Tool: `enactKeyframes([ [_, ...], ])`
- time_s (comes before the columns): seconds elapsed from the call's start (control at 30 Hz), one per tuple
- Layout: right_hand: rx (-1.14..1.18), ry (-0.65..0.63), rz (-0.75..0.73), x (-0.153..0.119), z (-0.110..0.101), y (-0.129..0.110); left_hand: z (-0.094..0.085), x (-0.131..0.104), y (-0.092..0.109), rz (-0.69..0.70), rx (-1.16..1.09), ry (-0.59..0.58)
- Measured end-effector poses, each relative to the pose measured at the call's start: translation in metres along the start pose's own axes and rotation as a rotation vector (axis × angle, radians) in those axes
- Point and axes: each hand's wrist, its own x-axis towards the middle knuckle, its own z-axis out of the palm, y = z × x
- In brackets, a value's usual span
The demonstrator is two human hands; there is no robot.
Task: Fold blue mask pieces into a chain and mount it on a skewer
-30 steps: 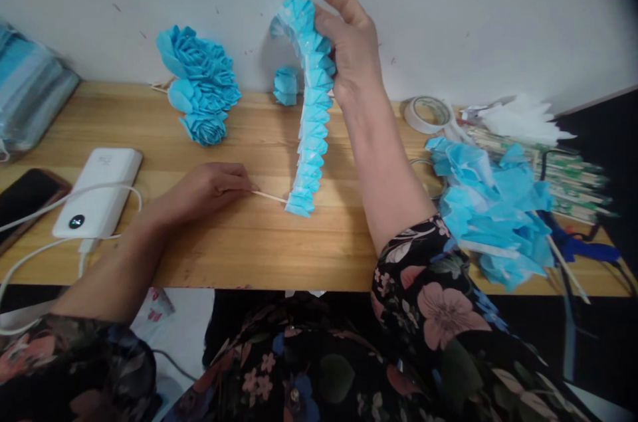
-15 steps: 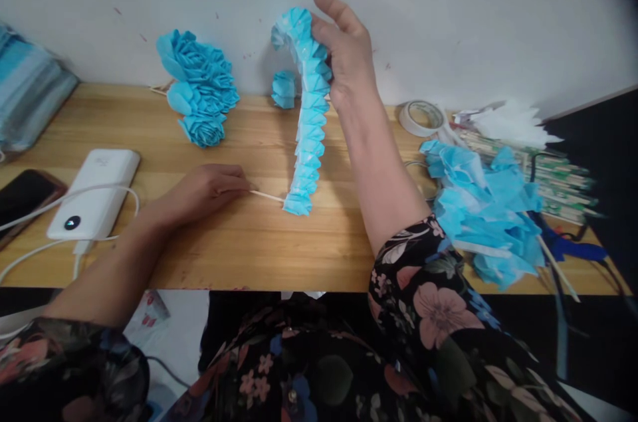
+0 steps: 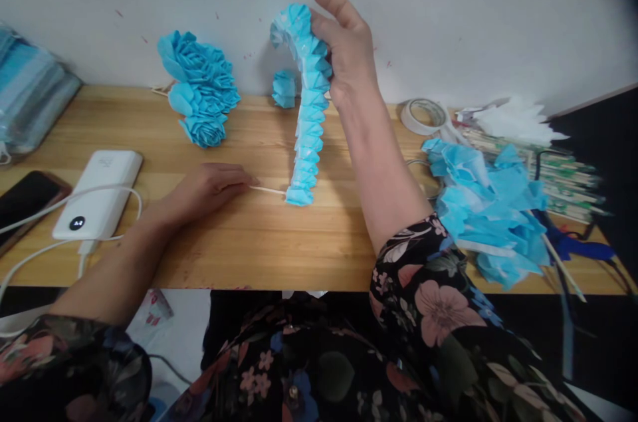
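Note:
My right hand (image 3: 349, 43) is closed round the upper part of a long pleated blue paper strip (image 3: 312, 100), its forefinger raised. The strip's top curls over to the left, and its lower end hangs down near the tabletop. My left hand (image 3: 214, 188) pinches a thin pale stick (image 3: 268, 189), whose right tip meets the strip's bottom end. Behind the strip, against the wall, sits a small blue folded paper piece (image 3: 284, 88). Blue paper roses (image 3: 202, 93) lie bunched to the left of it.
On the left are a white power bank (image 3: 100, 193) with a cable, a dark phone (image 3: 30, 203) and packaged blue-grey stuff (image 3: 32, 93). To the right lie a tape roll (image 3: 423, 116), crumpled blue paper (image 3: 491, 209), green-and-white wrapped sticks (image 3: 568, 179) and a blue-handled tool (image 3: 583, 248).
The lower end of the blue strip has risen slightly, away from me. The stick's right tip has moved up with it, and both hands keep their grip.

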Motion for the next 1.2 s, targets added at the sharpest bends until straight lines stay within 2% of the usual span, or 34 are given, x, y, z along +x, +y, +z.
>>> enactKeyframes([
  [0.23,0.043,-0.034,-0.044,0.002,0.002,-0.001,-0.002,0.001,0.002,-0.008,0.033,-0.008],
  [0.43,-0.009,-0.045,-0.036,-0.013,0.011,-0.022,-0.006,0.001,0.004,-0.021,0.049,0.046],
  [0.67,0.066,-0.124,-0.16,-0.033,0.024,-0.043,-0.006,0.0,0.003,0.009,0.064,0.096],
  [0.8,0.018,-0.122,-0.165,-0.035,0.027,-0.048,-0.005,-0.001,0.001,0.059,0.054,0.131],
  [1.0,0.012,-0.115,-0.158,-0.041,0.031,-0.054,-0.008,-0.001,0.001,0.021,0.066,0.096],
  [1.2,0.076,-0.116,-0.186,-0.04,0.031,-0.053,-0.008,-0.001,-0.001,0.039,0.037,0.128],
])
